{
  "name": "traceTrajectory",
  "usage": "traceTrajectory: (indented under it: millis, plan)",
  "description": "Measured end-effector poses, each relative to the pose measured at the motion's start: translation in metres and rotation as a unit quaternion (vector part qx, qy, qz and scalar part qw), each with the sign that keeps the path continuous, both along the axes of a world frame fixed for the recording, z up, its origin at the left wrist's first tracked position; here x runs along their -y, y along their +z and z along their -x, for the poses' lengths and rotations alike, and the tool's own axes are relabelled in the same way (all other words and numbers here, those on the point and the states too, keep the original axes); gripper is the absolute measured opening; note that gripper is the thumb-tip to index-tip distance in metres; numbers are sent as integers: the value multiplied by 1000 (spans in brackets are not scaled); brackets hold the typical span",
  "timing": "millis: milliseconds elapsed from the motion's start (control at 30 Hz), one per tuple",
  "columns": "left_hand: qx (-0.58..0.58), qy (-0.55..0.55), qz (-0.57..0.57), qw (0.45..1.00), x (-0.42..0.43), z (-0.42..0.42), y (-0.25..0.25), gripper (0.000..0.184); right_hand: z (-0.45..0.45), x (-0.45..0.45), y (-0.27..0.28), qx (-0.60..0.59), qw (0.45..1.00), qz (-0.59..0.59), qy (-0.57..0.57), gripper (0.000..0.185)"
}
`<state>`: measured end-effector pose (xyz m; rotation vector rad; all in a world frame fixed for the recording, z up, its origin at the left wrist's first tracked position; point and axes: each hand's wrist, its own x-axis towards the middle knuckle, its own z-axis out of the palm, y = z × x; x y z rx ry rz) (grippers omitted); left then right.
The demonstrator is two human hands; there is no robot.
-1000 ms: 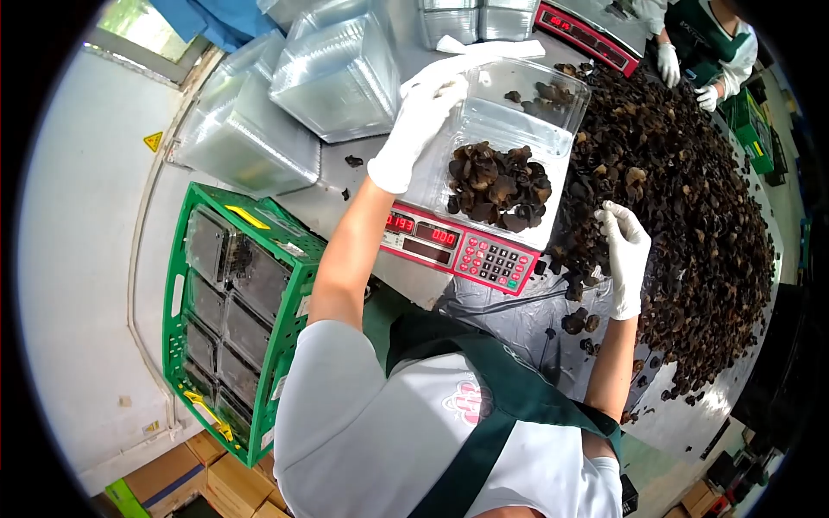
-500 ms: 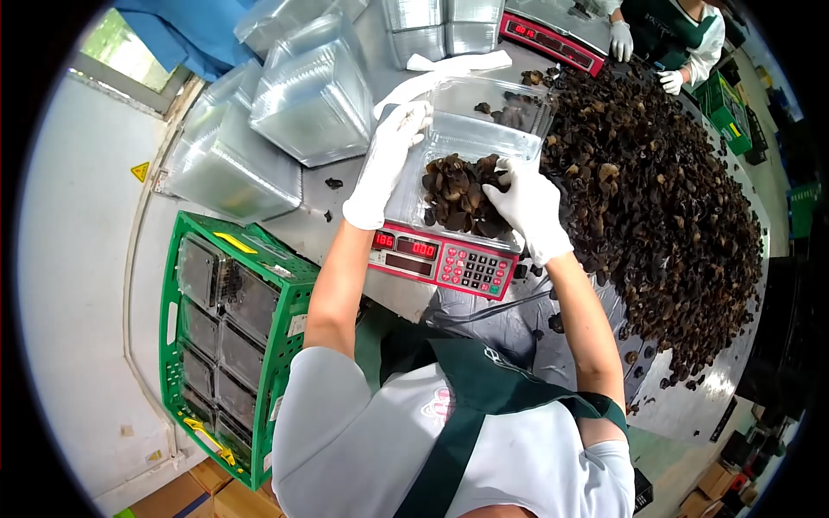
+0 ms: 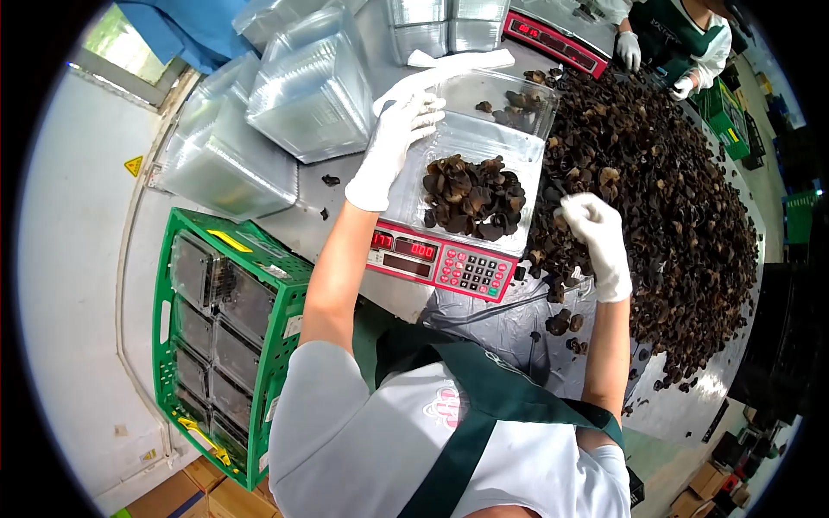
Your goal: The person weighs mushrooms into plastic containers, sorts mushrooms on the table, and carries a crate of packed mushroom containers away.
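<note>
A clear plastic container (image 3: 528, 168) with a heap of dark wood ear mushrooms (image 3: 473, 197) sits on a red-framed weighing scale (image 3: 432, 259). Its lid part (image 3: 496, 86) lies folded back, with a few dark pieces showing through. My left hand (image 3: 404, 138), in a white glove, is at the container's left side, fingers stretched and apart, holding nothing. To the right of the scale, my gloved right hand (image 3: 598, 237) hovers over the edge of the large mushroom pile (image 3: 656, 207). Its fingers are curled closed; whatever they hold is hidden.
Stacks of clear containers (image 3: 311, 95) stand at the back left. A green crate (image 3: 250, 363) with packed containers is at my left. Across the table, a co-worker's gloved hand (image 3: 629, 52) is near a second red scale (image 3: 553, 43). Loose mushroom pieces (image 3: 566, 324) lie near the table's front.
My right hand has left the container's mushrooms and moved right, over the pile. The left hand's fingers have spread slightly. The scale's left reading went from 186 to 177.
</note>
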<state>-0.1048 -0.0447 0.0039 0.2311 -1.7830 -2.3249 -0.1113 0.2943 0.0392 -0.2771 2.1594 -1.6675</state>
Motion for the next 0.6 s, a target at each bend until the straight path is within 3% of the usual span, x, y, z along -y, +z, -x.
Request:
traceTrajectory:
  millis: [133,200,267,333,400,467,600]
  plan:
    - [-32,-1,40,999,-1,-13,7,47,-21,-46,-10,97,981,26,169,19]
    - [-55,11,72,996,-2,-22,8,49,-29,-59,-22,123,952,-49,277,22]
    - [-62,9,93,994,-8,-41,21,42,-38,-62,-34,48,935,-110,333,24]
    - [-71,6,116,991,-12,-62,24,36,-44,-53,-27,111,956,-157,221,22]
    - [-45,1,224,974,-12,-82,17,24,-41,-47,-33,67,978,-119,155,22]
    - [-57,-3,315,947,-11,-102,-2,25,-39,-29,-21,123,990,-27,61,31]
    - [43,51,146,987,-38,-130,-19,42,-37,0,-24,120,992,43,22,42]
